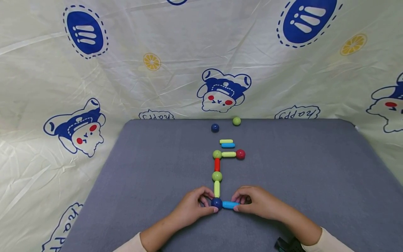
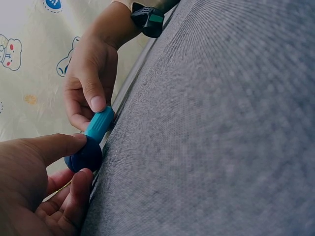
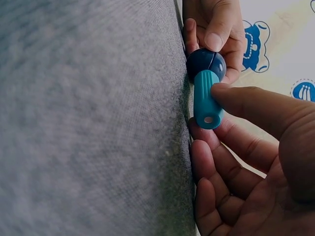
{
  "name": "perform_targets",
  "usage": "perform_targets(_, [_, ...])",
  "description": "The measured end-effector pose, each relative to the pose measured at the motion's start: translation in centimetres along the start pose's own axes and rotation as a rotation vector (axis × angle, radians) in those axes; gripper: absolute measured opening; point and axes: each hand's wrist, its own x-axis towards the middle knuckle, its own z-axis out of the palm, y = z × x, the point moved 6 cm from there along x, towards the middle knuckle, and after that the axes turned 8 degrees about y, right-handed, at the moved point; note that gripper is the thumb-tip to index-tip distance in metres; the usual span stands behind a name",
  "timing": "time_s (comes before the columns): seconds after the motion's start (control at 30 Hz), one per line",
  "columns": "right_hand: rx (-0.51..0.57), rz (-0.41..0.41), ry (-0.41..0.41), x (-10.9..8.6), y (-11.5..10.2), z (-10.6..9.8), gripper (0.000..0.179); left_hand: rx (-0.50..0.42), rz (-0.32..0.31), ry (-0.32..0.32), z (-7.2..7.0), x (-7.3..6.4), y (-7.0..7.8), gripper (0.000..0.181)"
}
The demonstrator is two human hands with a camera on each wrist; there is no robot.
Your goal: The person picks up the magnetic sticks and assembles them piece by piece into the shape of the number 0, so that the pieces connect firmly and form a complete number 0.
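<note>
A person's left hand (image 1: 196,207) pinches a navy ball (image 1: 216,203) on a gray table (image 1: 151,175), thumb and fingers clamped on its sides, while the right hand (image 1: 259,203), just right of the ball, clamps thumb and fingers on a blue rod (image 1: 230,205) whose near end touches it. Straight beyond the navy ball runs a joined line: a yellow-green rod (image 1: 217,189), a green ball (image 1: 217,176), a red rod (image 1: 217,165) and a second green ball (image 1: 217,154). There, farther from the navy ball, a pale yellow rod (image 1: 228,154) branches rightward to a red ball (image 1: 240,154). Beyond that branch from the navy ball lie a loose yellow rod (image 1: 226,141) and a loose blue rod (image 1: 228,145), side by side; farthest from it sit a second navy ball (image 1: 215,127) and a third green ball (image 1: 237,121).
</note>
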Motion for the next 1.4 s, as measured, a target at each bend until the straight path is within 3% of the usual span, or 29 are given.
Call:
perform_targets(0.33, [0.038,-0.001,-0.011,0.0,0.0,0.0,0.02,0.002,0.003,0.001,-0.1,0.0,0.0,0.033])
perform_targets(0.63, [0.125,0.088,-0.007,0.2,0.6,-0.5,0.024,0.007,0.013,0.006,-0.1,-0.1,0.0,0.033])
perform_targets(0.93, [0.076,0.067,0.109,0.8,1.0,-2.8,0.022,-0.011,0.005,0.007,-0.2,-0.2,0.1,0.033])
perform_targets(1.27, [-0.025,0.093,0.365,2.2,2.1,-7.2,0.018,-0.016,0.005,0.01,-0.2,-0.2,0.1,0.033])
perform_targets(1.4, [-0.04,0.09,0.432,3.0,2.5,-8.9,0.02,-0.003,0.012,0.014,-0.1,-0.2,0.1,0.033])
